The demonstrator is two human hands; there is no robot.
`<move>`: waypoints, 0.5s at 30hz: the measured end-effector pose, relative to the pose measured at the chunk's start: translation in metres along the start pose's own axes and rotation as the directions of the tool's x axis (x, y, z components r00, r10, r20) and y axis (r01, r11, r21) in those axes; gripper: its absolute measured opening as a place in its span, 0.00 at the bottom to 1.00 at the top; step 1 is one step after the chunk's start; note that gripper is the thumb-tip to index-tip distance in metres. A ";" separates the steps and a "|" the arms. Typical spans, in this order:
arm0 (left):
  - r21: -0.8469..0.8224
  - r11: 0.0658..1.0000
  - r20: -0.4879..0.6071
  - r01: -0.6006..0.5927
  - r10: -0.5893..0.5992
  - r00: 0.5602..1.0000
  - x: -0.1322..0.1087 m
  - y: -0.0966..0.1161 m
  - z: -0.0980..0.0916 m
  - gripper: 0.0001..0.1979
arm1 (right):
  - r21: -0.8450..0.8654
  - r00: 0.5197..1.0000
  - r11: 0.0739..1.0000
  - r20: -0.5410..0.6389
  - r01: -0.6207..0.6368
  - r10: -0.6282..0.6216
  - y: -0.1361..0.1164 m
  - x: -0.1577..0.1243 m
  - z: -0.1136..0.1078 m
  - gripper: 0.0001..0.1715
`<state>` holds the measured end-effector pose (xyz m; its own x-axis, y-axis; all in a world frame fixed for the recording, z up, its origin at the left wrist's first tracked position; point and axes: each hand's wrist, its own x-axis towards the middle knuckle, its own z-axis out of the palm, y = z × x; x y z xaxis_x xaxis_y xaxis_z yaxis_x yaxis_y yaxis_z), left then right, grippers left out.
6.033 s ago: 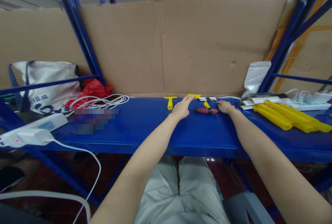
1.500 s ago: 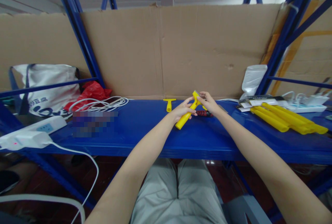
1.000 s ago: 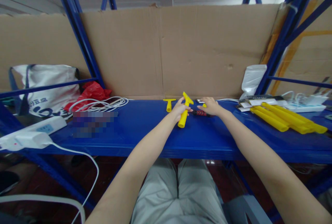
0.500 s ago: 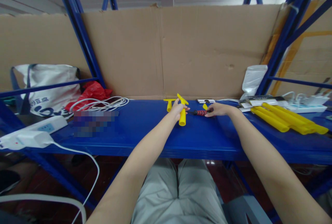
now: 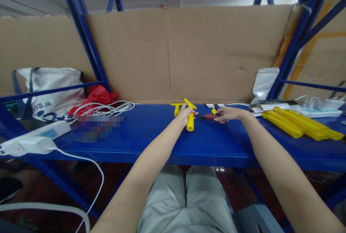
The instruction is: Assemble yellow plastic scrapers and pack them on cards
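Observation:
My left hand (image 5: 184,115) is closed around a yellow T-shaped plastic piece (image 5: 190,122), its round tube end tilted down toward me. My right hand (image 5: 225,114) grips the back end of a screwdriver (image 5: 208,116) with a red and black handle. The dark shaft points left at the yellow piece, near my left fingertips; whether its tip touches cannot be made out. Just behind my left hand lies a second yellow T-shaped piece (image 5: 176,109). A small yellow part (image 5: 214,111) shows beside the screwdriver handle.
Several yellow tubes (image 5: 302,123) lie at the right of the blue table (image 5: 146,132), near a white power strip (image 5: 320,113). On the left are coiled white cables (image 5: 116,108), a red plastic bag (image 5: 94,98) and a power strip (image 5: 54,129). Cardboard (image 5: 129,56) stands behind.
My right hand has shifted slightly on the screwdriver, and the handle's markings look turned. My left hand and the yellow piece stay nearly in place.

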<state>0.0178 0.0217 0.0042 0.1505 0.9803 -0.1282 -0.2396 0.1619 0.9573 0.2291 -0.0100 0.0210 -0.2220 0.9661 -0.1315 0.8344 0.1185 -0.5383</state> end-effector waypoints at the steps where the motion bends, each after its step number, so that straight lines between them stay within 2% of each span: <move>1: -0.003 1.000 0.000 0.000 0.000 1.000 0.000 0.000 0.000 0.44 | 0.050 1.000 0.999 -0.014 0.010 -0.009 -0.001 -0.002 -0.001 0.27; 4: -0.007 1.000 0.003 0.004 -0.004 1.000 0.001 0.000 0.000 0.44 | 0.162 0.989 0.984 -0.138 0.075 -0.053 -0.006 -0.006 -0.003 0.26; 8: -0.012 1.000 0.008 0.015 -0.015 1.000 0.005 -0.001 -0.001 0.44 | 0.318 0.951 0.926 -0.291 0.203 -0.109 -0.009 -0.005 -0.003 0.24; 11: -0.008 1.000 0.008 0.021 -0.021 1.000 0.006 -0.001 -0.002 0.44 | 0.429 0.904 0.852 -0.414 0.301 -0.111 -0.009 0.001 -0.001 0.23; 15: 0.005 1.000 0.016 0.021 -0.021 1.000 0.006 0.000 -0.002 0.42 | 0.537 0.820 0.732 -0.570 0.420 -0.053 -0.007 0.008 0.000 0.23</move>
<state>0.0169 0.0276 0.0035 0.1709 0.9746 -0.1445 -0.2319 0.1824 0.9555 0.2220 -0.0026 0.0238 0.0617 0.9165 0.3952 0.2466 0.3696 -0.8959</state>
